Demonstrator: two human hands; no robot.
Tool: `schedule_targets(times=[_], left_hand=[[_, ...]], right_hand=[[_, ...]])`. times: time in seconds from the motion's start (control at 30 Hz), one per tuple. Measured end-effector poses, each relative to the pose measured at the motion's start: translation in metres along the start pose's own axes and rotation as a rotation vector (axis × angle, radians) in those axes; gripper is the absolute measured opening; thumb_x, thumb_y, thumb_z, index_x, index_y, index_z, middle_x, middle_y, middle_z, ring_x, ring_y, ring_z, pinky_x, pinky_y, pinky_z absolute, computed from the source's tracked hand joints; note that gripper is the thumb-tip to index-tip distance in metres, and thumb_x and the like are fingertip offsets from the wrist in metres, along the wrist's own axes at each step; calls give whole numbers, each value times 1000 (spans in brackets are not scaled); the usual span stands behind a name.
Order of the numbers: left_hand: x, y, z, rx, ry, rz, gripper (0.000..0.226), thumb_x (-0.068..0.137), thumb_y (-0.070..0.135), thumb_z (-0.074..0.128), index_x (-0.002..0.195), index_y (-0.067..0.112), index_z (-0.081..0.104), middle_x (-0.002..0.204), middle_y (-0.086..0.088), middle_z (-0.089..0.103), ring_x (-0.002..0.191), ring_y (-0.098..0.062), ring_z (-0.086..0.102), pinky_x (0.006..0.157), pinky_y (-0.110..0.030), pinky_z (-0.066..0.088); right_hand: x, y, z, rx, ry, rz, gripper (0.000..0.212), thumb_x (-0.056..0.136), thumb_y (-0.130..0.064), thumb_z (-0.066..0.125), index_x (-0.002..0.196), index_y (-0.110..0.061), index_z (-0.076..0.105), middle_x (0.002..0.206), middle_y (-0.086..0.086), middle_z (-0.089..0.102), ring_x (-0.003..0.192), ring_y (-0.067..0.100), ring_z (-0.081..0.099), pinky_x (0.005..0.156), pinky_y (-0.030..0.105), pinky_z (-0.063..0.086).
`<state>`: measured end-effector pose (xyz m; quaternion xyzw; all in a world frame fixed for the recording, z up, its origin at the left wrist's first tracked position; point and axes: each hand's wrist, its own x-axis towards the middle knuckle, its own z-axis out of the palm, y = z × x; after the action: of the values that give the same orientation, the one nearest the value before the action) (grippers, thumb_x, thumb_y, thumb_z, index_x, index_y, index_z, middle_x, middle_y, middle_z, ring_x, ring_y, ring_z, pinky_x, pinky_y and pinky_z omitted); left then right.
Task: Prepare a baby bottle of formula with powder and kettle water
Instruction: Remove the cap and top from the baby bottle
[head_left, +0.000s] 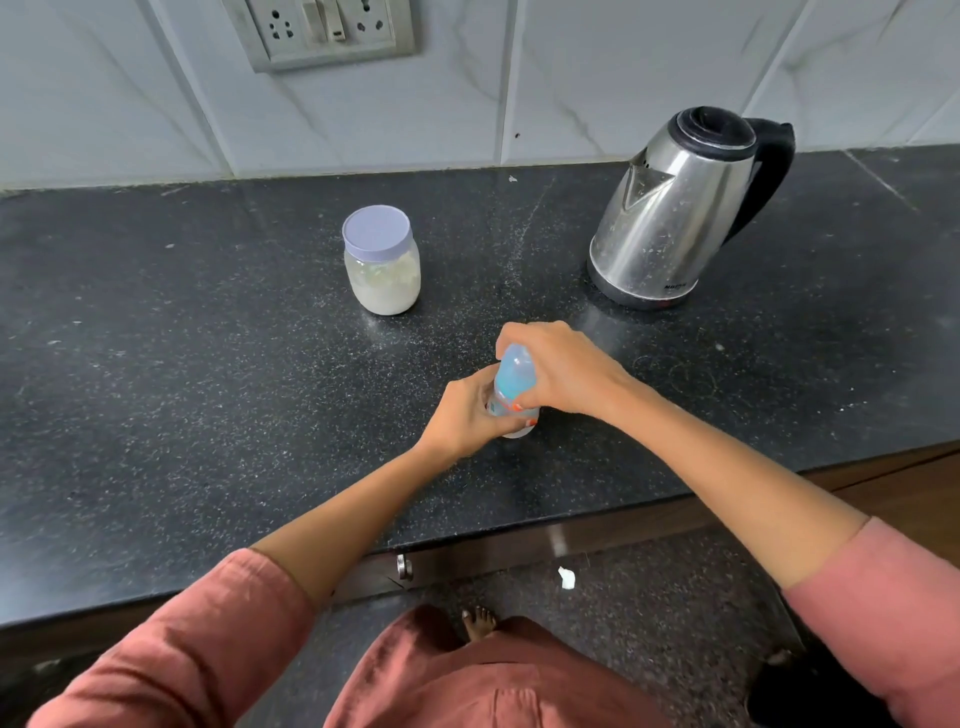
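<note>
A baby bottle (511, 387) with a blue cap stands on the black counter (208, 389), near its front edge. My left hand (462, 410) grips the bottle's lower body. My right hand (556, 371) curls over the blue cap from the right. A glass jar of white powder (383, 262) with a pale lilac lid stands closed behind and to the left of the bottle. A steel kettle (675, 208) with a black lid and handle stands at the back right, its lid down.
A tiled wall with a socket panel (322, 31) rises behind the counter. The counter's front edge runs below my forearms, with a drawer knob (404, 566) under it. A white scrap (567, 578) lies on the floor.
</note>
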<state>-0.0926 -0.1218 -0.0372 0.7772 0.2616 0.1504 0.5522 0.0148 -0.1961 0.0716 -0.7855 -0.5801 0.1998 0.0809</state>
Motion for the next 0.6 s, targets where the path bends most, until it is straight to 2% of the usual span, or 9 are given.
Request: schedule_targets(times=[0.07, 0.13, 0.2, 0.27, 0.33, 0.4, 0.5, 0.6], left_hand=[[1, -2, 0, 0, -2, -13, 45, 68, 15, 79, 108, 13, 59, 100, -3, 70, 95, -13, 65, 87, -40, 51], [1, -3, 0, -6, 0, -33, 48, 67, 17, 80, 110, 13, 58, 103, -3, 69, 97, -12, 65, 89, -40, 51], [2, -4, 1, -5, 1, -41, 49, 67, 17, 80, 110, 14, 57, 104, -3, 69, 97, -12, 64, 90, -41, 50], [1, -2, 0, 3, 1, -23, 50, 67, 20, 80, 111, 15, 57, 103, -2, 69, 97, -11, 64, 89, -39, 51], [0, 0, 0, -2, -6, 1, 53, 68, 24, 80, 115, 17, 56, 105, 0, 68, 99, -9, 63, 90, -35, 50], [-2, 1, 0, -16, -15, 6, 58, 67, 26, 80, 119, 18, 55, 109, 1, 67, 102, -8, 62, 92, -34, 50], [-3, 1, 1, -28, -18, -3, 63, 65, 29, 79, 122, 20, 53, 111, 1, 67, 101, -6, 62, 91, -27, 49], [-3, 3, 0, 24, -1, 13, 55, 73, 17, 76, 123, 16, 53, 105, 7, 64, 91, 5, 59, 78, -4, 43]], right_hand=[[4, 6, -5, -3, -96, -109, 40, 67, -10, 73, 102, -18, 54, 99, -2, 51, 89, 17, 50, 70, 32, 40], [9, 12, -7, 8, -193, -216, 40, 66, -2, 70, 98, -20, 54, 103, -3, 45, 95, 21, 52, 78, 42, 46], [12, 16, -7, 25, -244, -252, 44, 65, 5, 67, 99, -22, 55, 108, -4, 39, 100, 23, 50, 84, 48, 46], [13, 20, -6, 47, -228, -253, 58, 64, 3, 70, 112, -24, 53, 117, -4, 36, 111, 20, 46, 95, 42, 43], [9, 23, -3, 116, -159, -197, 85, 61, -6, 78, 133, -25, 37, 132, 0, 33, 122, 16, 36, 105, 32, 34], [1, 26, 3, 271, -9, -54, 101, 59, -17, 83, 141, -22, 24, 137, 3, 32, 128, 19, 33, 107, 33, 31], [-7, 29, 28, 500, 244, 134, 95, 57, -22, 85, 135, -17, 32, 124, 3, 44, 118, 22, 42, 99, 32, 38], [-8, 25, 56, 647, 388, 184, 81, 55, -21, 86, 123, -18, 42, 114, -1, 48, 111, 21, 48, 88, 29, 44]])
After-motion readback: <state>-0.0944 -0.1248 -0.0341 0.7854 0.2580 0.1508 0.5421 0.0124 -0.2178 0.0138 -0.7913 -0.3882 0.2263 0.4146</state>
